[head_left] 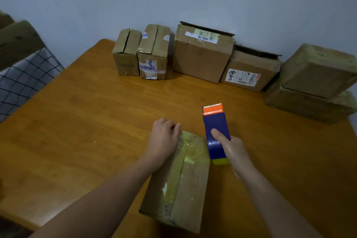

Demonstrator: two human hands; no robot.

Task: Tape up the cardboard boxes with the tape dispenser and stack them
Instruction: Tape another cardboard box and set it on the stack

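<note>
Sealing cardboard box (191, 179) with left hand (163, 139) curled over its far edge, right hand (231, 149) gripping tape dispenser (215, 121); next, probably stacking it.

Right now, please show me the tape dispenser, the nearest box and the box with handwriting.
tape dispenser (215, 121), head view, blue body.
nearest box (193, 179), head view, right top flap.
box with handwriting (251, 63), head view, upper brown face.
</note>
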